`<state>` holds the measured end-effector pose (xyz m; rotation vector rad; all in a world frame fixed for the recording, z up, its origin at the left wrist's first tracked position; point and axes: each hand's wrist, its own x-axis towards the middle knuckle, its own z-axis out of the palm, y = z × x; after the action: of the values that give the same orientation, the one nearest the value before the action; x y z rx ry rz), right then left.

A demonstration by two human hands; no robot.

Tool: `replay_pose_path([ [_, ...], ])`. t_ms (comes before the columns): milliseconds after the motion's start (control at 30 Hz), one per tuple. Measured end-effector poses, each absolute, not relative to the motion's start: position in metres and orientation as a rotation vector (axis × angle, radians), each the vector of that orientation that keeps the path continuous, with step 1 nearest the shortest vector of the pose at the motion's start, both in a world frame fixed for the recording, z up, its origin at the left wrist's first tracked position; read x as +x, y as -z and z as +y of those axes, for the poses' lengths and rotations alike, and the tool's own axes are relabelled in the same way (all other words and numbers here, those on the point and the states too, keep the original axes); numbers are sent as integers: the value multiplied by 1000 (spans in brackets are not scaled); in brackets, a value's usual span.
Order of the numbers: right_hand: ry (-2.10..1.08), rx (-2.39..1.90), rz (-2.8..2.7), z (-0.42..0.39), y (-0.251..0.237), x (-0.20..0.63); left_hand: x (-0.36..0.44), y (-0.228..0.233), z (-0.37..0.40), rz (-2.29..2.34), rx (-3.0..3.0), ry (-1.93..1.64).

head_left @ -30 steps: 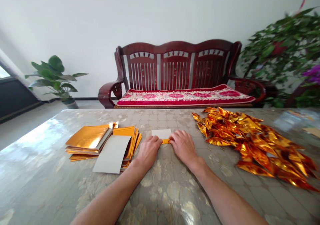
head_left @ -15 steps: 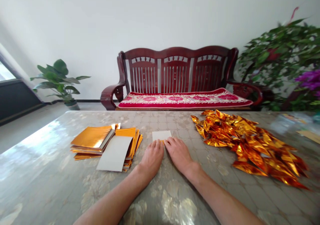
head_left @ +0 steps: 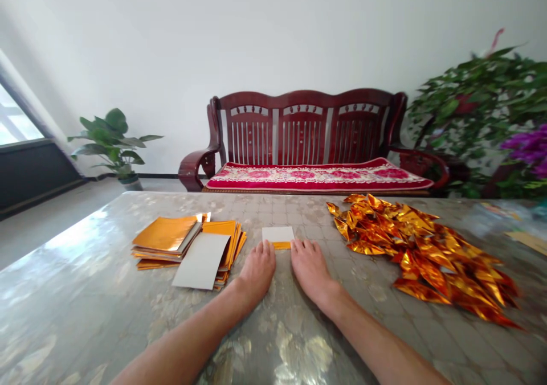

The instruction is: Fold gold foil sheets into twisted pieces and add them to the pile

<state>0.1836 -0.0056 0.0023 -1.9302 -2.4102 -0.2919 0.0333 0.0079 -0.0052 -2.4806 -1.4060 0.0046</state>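
Between my hands lies a sheet of gold foil paper (head_left: 277, 234), its pale back facing up. The near edge is folded over, so a narrow gold strip shows. My left hand (head_left: 260, 265) is closed on the left end of that fold, fingers bunched together. At the right end my right hand (head_left: 310, 264) grips the fold in the same way, its fingertips on the paper. Both thumbs are mostly hidden. To the left are stacks of flat foil sheets (head_left: 164, 234), with one sheet lying pale side up (head_left: 201, 261) on top.
A heap of folded gold foil pieces (head_left: 421, 248) spreads over the right of the patterned table (head_left: 128, 328). Clear plastic bags (head_left: 491, 217) lie beyond it. A wooden bench (head_left: 301, 134) stands behind the table, with potted plants (head_left: 113, 137) on either side.
My hands have moved apart along the fold, from the middle toward its two ends. More of the gold strip now shows between them. The view has shifted slightly.
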Motion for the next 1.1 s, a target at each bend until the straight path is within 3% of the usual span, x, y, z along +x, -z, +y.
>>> replay_pose_path([
  [500, 237, -1924, -2415, -3, -21, 191, 32, -1, 3, -1418, -2485, -25],
  [700, 74, -1616, -2495, -4, -6, 171, 31, 3, 4, -1433, -2489, -2],
  [900, -105, -1674, -2510, -11, 4, 193, 28, 9, 6, -1418, -2466, 26],
  [1100, -73, -1716, -2512, -19, 3, 214, 27, 13, 8, -1414, -2438, 35],
])
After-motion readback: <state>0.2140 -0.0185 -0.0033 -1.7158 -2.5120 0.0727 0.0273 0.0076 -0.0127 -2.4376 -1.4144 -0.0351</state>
